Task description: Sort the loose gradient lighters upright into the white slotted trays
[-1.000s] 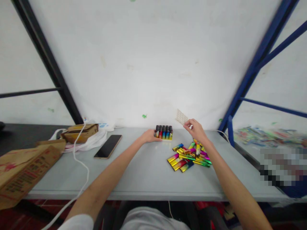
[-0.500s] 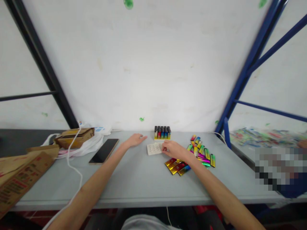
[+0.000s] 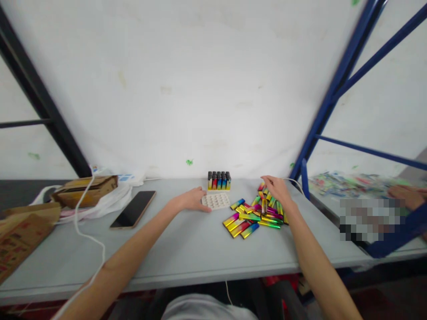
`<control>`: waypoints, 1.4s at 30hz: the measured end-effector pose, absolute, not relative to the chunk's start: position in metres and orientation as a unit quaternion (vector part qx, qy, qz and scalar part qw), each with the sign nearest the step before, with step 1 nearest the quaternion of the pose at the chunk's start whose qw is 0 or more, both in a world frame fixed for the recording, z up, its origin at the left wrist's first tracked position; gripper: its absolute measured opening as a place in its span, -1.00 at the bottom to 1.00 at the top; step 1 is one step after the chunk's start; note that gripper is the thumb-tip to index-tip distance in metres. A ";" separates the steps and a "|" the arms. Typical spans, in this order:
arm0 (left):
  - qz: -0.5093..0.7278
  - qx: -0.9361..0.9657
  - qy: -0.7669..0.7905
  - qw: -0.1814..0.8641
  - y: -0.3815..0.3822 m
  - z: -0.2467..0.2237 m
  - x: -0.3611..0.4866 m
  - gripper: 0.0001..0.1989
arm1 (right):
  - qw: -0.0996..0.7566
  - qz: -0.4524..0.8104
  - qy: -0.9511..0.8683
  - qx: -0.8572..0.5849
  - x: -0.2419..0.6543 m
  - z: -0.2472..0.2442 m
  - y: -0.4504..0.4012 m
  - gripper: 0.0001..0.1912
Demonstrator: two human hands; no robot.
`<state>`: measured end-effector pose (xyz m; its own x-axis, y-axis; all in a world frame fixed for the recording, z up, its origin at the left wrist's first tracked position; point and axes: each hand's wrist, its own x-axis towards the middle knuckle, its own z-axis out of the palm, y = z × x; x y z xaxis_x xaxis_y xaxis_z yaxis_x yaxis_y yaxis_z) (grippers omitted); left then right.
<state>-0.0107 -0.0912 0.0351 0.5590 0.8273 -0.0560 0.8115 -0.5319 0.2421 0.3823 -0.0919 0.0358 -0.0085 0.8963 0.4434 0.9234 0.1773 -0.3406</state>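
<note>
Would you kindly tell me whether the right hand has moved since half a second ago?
Yes; against the green wall mark, the right hand has moved right and farther back, to the far end of the colourful pile.

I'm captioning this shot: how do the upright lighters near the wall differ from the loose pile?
The upright lighters stand in tidy rows; the loose pile lies jumbled at mixed angles, partly overlapping. The upright lighters show black tops along the upper side, while the loose pile shows mainly shiny coloured bodies. The upright lighters cover less of the table than the loose pile. Both include yellow, red and blue.
</note>
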 end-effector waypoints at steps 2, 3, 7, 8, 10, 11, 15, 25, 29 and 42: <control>0.047 0.881 0.453 0.128 -0.086 0.032 -0.003 -0.27 | 0.249 -0.036 -0.682 -0.687 0.393 0.030 -0.089 -0.50; 0.055 0.882 0.450 0.130 -0.085 0.030 0.000 -0.26 | 0.223 -0.037 -0.671 -0.707 0.396 0.027 -0.088 -0.51; 0.096 0.878 0.454 0.114 -0.091 0.017 -0.001 -0.18 | 0.162 -0.038 -0.637 -0.753 0.395 0.012 -0.082 -0.56; 0.106 0.877 0.457 0.103 -0.093 0.015 -0.003 -0.18 | 0.156 -0.035 -0.630 -0.760 0.393 0.009 -0.081 -0.57; 0.115 0.875 0.464 0.079 -0.098 0.012 -0.008 -0.18 | 0.147 -0.022 -0.615 -0.774 0.390 0.006 -0.078 -0.50; 0.118 0.876 0.462 0.074 -0.100 0.011 -0.010 -0.19 | 0.144 -0.016 -0.607 -0.782 0.389 0.004 -0.076 -0.45; 0.123 0.882 0.448 0.081 -0.101 0.013 -0.013 -0.24 | 0.146 -0.013 -0.601 -0.785 0.388 0.002 -0.069 -0.47; 0.118 0.889 0.429 0.106 -0.097 0.018 -0.011 -0.30 | 0.169 -0.011 -0.602 -0.780 0.389 -0.009 -0.062 -0.51; 0.136 0.886 0.431 0.104 -0.097 0.010 -0.015 -0.27 | 0.269 -0.031 -0.618 -0.738 0.390 -0.001 -0.059 -0.54; 0.199 0.873 0.429 0.120 -0.105 -0.001 -0.023 -0.34 | 0.593 0.423 -0.484 -0.485 0.307 0.019 -0.082 -0.46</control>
<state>-0.0227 -0.1049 -0.0013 0.5528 0.7968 0.2440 0.7015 -0.6030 0.3799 0.3072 -0.0822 0.0192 0.1736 0.9714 0.1623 -0.0325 0.1704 -0.9848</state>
